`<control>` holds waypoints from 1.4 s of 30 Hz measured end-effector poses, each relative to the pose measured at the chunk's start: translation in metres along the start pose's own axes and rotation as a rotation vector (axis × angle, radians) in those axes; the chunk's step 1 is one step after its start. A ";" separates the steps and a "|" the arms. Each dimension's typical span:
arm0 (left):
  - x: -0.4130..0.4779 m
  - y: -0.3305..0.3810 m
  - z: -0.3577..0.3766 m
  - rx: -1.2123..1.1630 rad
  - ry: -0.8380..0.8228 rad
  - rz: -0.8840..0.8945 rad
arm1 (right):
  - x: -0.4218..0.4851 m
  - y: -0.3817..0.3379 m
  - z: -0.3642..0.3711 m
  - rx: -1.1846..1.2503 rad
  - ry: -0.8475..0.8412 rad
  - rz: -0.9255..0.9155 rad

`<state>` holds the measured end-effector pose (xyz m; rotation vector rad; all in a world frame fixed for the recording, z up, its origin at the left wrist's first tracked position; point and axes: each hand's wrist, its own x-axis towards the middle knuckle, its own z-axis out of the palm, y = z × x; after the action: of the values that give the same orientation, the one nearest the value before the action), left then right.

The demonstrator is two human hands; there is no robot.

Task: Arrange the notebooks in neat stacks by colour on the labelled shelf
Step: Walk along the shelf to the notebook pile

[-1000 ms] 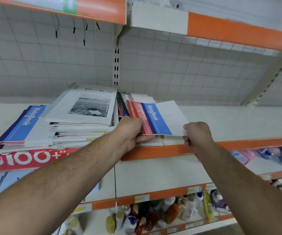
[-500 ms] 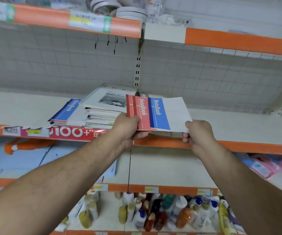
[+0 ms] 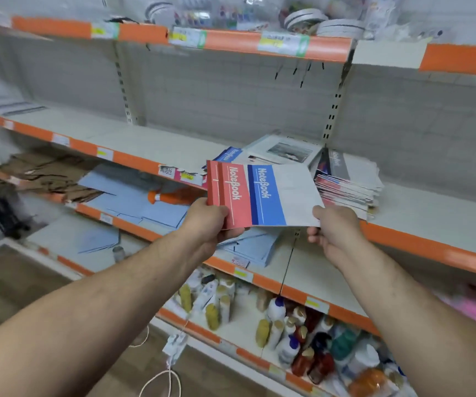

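Observation:
I hold a fanned bunch of notebooks in the air in front of the middle shelf (image 3: 431,213). A red notebook (image 3: 226,190) lies under a blue-and-white notebook (image 3: 277,193). My left hand (image 3: 211,222) grips the red one's near left corner. My right hand (image 3: 335,227) pinches the white right corner of the blue one. Behind them on the shelf sit an untidy notebook stack (image 3: 348,184), a grey picture-cover book (image 3: 285,151) and another blue notebook (image 3: 231,154).
The shelf has an orange front edge (image 3: 431,250) with price labels. Light blue sheets (image 3: 151,202) and an orange object (image 3: 171,196) lie on the shelf below. Bottles (image 3: 288,325) crowd the lowest shelf. Brown cardboard (image 3: 42,179) sits at the left. A white cord (image 3: 168,376) hangs near the floor.
Both hands have lifted the red and blue notebooks off the shelf and drawn them toward me and left of the stack. The view has swung left and pulled back.

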<state>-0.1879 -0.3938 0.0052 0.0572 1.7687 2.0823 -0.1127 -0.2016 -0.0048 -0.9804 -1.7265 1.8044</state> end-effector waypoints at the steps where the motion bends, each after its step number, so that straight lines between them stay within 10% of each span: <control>1: 0.000 0.001 -0.011 0.003 0.028 0.004 | -0.003 0.001 0.011 -0.002 -0.017 -0.001; 42: 0.218 0.140 -0.566 -0.147 0.682 0.052 | -0.004 -0.005 0.699 -0.116 -0.711 -0.001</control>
<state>-0.5898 -0.8687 -0.0217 -0.7351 1.9615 2.4436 -0.6359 -0.6641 -0.0264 -0.3765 -2.2443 2.2375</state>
